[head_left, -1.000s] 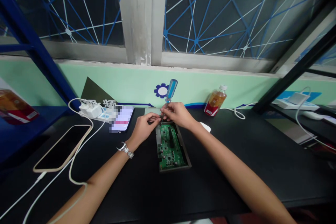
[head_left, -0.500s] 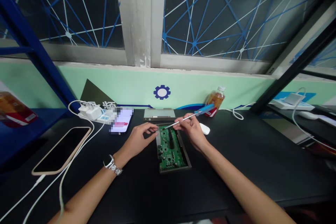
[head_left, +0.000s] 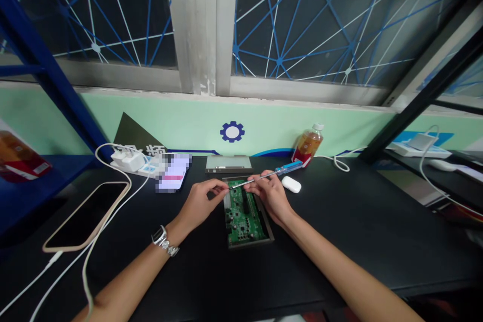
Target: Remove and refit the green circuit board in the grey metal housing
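My right hand (head_left: pixel 273 196) grips a screwdriver (head_left: pixel 289 167) by its metal shaft, with the clear blue handle pointing up and right. The shaft slants down to the left over a green circuit board (head_left: pixel 241 211), which lies in a shallow metal casing (head_left: pixel 268 229). My left hand (head_left: pixel 204 201) is closed in a pinch at the screwdriver's tip, above the board's upper left corner. Whatever sits between those fingertips is too small to make out. A silver watch (head_left: pixel 160 235) is on the left wrist.
A flat metal cover (head_left: pixel 228 162) stands behind the board. To the right are a white earbud case (head_left: pixel 292 184) and a drink bottle (head_left: pixel 309 143). On the left lie a lit phone (head_left: pixel 175 173), a dark phone (head_left: pixel 86 216), a power strip (head_left: pixel 153 167) and white cables (head_left: pixel 109 221).
The screwdriver has tilted flatter, its handle dropping as my right hand lowers slightly. Its tip has shifted left off the board to my left fingertips, which have closed together.
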A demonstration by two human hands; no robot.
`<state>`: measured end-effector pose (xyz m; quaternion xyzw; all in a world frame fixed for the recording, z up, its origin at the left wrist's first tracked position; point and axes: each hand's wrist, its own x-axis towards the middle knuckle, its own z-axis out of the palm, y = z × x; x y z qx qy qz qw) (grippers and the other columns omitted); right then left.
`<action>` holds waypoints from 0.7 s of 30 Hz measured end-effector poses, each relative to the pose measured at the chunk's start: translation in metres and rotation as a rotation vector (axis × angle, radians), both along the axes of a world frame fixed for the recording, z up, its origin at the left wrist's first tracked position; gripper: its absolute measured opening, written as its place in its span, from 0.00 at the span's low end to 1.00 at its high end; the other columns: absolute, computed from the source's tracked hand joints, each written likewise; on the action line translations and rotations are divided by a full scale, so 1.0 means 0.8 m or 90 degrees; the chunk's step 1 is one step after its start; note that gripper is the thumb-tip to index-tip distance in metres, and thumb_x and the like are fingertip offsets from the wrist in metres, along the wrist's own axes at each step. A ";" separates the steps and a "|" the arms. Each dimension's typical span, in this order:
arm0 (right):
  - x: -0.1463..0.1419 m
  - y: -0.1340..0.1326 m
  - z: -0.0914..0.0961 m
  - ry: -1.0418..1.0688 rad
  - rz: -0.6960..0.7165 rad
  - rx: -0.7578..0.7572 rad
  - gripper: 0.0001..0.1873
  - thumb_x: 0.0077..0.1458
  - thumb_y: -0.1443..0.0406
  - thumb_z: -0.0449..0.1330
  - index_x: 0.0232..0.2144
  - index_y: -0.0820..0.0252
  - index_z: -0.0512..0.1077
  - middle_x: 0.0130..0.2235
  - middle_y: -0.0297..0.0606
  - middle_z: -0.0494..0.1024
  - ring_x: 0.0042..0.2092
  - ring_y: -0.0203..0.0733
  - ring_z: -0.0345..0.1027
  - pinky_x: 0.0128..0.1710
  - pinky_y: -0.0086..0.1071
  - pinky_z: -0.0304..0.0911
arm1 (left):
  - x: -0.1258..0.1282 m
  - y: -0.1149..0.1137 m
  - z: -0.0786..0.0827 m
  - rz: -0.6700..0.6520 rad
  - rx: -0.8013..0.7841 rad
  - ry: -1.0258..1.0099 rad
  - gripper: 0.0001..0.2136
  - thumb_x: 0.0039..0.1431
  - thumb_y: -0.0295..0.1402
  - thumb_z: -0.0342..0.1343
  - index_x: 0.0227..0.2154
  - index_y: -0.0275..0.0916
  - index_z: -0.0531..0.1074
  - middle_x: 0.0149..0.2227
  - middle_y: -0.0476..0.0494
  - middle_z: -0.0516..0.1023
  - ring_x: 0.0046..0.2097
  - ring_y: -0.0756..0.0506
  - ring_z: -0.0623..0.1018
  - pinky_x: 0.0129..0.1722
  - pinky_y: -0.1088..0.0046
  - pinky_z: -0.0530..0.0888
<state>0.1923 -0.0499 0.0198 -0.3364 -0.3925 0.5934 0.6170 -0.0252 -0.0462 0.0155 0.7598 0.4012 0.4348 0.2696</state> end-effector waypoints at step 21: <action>0.000 0.000 -0.001 0.062 -0.015 -0.025 0.23 0.48 0.65 0.70 0.35 0.53 0.57 0.33 0.34 0.82 0.33 0.42 0.80 0.38 0.34 0.75 | 0.002 -0.001 0.001 -0.001 0.015 -0.006 0.06 0.64 0.35 0.57 0.36 0.39 0.75 0.35 0.47 0.80 0.34 0.48 0.78 0.38 0.73 0.74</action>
